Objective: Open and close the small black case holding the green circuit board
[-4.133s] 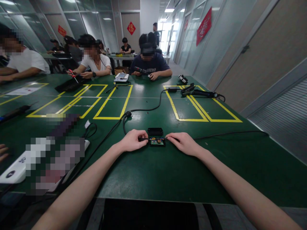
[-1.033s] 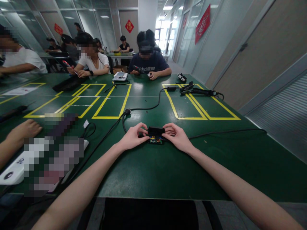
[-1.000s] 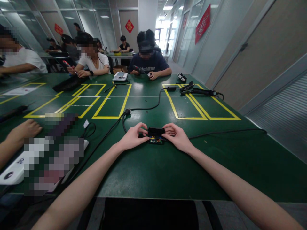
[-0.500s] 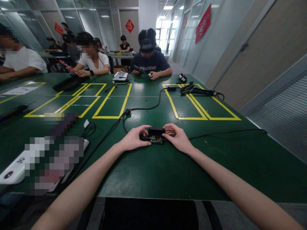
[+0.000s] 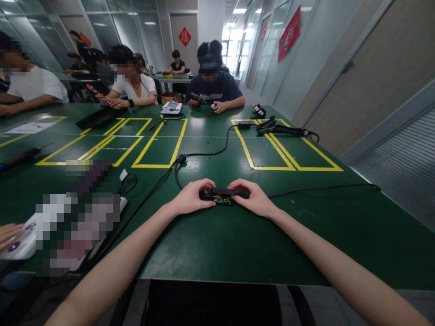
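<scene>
A black plastic cover (image 5: 223,191) is held lengthwise between my two hands, just above a small green circuit board (image 5: 222,200) with yellow-ringed parts. My left hand (image 5: 192,197) has its fingertips on the cover's left end, its thumb reaching the board's near edge. At the right end, my right hand (image 5: 254,198) grips the cover between fingers and thumb. The cover looks tilted over the board's far side, leaving the near part of the board bare. A black cable (image 5: 322,186) leads off to the right from behind my right hand.
Another black cable (image 5: 151,188) with a bulge crosses the green table (image 5: 217,253) on the left. Blurred-out white devices (image 5: 25,244) lie at the left, a co-worker's hand (image 5: 10,233) on one. Farther off are a black tool (image 5: 283,130), yellow tape outlines and seated people.
The black cover has tipped down lower over the circuit board, and my right fingers have shifted slightly on its end. A co-worker's hand has appeared at the left edge.
</scene>
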{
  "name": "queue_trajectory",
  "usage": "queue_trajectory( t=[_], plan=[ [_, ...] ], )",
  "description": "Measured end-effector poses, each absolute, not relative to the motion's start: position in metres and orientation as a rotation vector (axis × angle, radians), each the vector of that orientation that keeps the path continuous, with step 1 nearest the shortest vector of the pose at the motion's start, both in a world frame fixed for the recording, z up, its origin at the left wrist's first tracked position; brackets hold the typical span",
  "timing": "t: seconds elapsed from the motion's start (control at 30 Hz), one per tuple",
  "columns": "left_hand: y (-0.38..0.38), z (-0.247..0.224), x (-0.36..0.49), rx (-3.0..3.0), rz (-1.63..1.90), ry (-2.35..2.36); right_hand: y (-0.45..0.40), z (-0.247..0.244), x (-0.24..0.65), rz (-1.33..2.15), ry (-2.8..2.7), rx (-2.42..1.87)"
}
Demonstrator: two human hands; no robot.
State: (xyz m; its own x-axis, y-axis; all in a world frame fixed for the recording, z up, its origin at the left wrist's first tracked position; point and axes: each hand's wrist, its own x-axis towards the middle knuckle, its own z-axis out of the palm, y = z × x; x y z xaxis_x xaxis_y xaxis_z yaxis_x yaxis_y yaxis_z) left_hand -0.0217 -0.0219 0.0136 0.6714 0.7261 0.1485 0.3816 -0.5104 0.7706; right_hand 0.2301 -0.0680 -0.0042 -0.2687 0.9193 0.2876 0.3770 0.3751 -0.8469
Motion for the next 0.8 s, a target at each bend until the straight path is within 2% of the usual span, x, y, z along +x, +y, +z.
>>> queue_trajectory(
  t=[0.8],
  plan=[
    [-0.023, 0.002, -0.019, 2.361, 0.678, 0.810, -0.073, 0.001, 0.241, 0.658, -2.103, -1.090]
  ],
)
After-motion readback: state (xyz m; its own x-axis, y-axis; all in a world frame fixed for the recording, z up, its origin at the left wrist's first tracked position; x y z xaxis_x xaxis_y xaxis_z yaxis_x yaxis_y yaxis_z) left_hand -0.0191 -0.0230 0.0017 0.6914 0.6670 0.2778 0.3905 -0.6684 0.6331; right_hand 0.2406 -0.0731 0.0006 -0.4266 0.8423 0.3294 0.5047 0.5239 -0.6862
